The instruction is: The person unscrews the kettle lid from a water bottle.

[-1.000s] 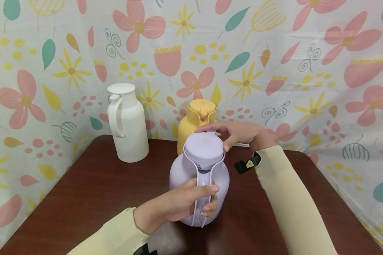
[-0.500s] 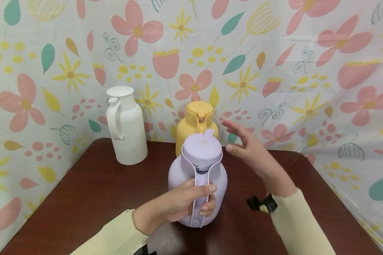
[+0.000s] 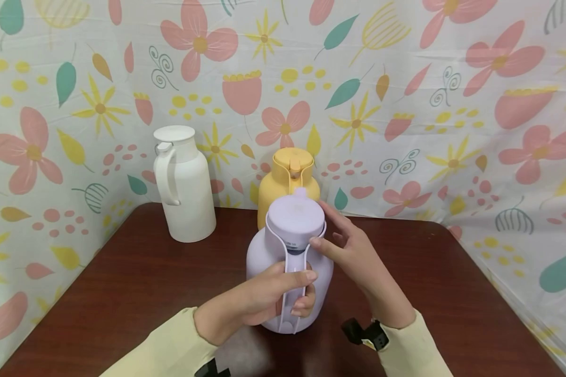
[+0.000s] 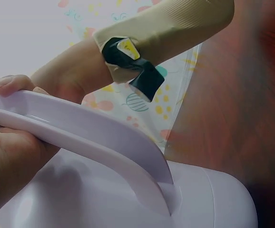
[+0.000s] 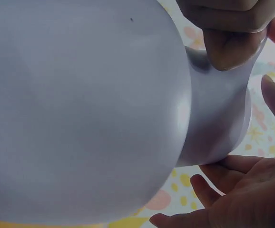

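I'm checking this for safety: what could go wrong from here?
The yellow jug stands close behind the lilac jug, so a backward push might knock it. Only the left hand grips the handle; lifting with that hand alone could let the lilac jug tilt.

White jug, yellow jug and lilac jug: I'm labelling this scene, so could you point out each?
White jug (image 3: 193, 188), head view, on the middle of its body.
Yellow jug (image 3: 272, 190), head view, on its upper body.
Lilac jug (image 3: 267, 255), head view, on its upper body.
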Action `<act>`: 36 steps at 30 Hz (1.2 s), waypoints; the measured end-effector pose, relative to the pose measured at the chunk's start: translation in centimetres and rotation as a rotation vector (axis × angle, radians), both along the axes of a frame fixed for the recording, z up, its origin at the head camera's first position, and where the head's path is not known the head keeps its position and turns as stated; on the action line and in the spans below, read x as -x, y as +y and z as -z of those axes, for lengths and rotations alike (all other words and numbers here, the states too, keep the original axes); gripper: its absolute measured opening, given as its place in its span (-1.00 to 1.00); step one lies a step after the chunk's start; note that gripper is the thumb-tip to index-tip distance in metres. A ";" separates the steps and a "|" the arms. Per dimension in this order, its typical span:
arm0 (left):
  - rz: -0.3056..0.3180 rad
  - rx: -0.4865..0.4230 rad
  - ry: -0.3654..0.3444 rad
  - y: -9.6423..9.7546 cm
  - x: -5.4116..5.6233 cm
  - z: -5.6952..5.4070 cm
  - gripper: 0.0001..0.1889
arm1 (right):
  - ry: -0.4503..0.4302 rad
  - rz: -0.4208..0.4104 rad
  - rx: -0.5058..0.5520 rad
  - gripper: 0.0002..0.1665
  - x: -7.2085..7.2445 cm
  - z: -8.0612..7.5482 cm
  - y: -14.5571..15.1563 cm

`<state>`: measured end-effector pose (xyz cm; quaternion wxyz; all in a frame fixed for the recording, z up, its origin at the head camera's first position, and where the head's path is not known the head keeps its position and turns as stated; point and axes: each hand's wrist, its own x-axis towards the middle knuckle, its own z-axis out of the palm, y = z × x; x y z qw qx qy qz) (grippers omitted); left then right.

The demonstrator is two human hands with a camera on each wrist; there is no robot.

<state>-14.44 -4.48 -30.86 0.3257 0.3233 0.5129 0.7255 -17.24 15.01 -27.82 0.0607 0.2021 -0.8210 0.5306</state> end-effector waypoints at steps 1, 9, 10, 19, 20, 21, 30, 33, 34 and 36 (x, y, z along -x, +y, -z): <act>0.001 0.000 0.002 0.0 0.0 0.0 -0.76 | -0.016 0.003 0.008 -0.14 0.1 -0.1 -0.2; 0.002 0.014 -0.005 0.0 -0.1 -0.2 -0.75 | -0.081 -0.044 -0.014 -0.02 1.7 -0.6 -0.2; 0.002 0.014 -0.007 0.0 -0.1 -0.2 -0.75 | -0.087 -0.064 -0.019 0.00 1.9 -0.7 -0.1; 0.002 0.019 -0.009 0.0 0.0 0.0 -0.71 | -0.126 -0.184 -0.015 0.13 3.3 -0.8 0.5; 0.003 0.018 -0.007 0.0 0.0 0.0 -0.70 | -0.126 -0.197 -0.008 0.14 3.4 -0.8 0.5; 0.004 0.017 -0.007 0.0 0.1 0.0 -0.70 | -0.123 -0.210 0.001 0.15 3.6 -0.7 0.6; 0.003 0.026 -0.028 -0.1 0.0 0.1 -0.72 | -0.074 -0.240 0.116 0.05 4.2 0.2 0.6; 0.008 0.014 -0.019 -0.1 0.0 0.1 -0.72 | -0.057 -0.233 0.139 0.02 4.3 0.5 0.5; 0.009 0.010 -0.014 -0.2 0.1 0.1 -0.72 | -0.053 -0.229 0.141 0.01 4.4 0.5 0.5; 0.008 0.010 -0.010 -0.2 0.1 0.0 -0.72 | -0.050 -0.223 0.144 0.00 4.4 0.5 0.5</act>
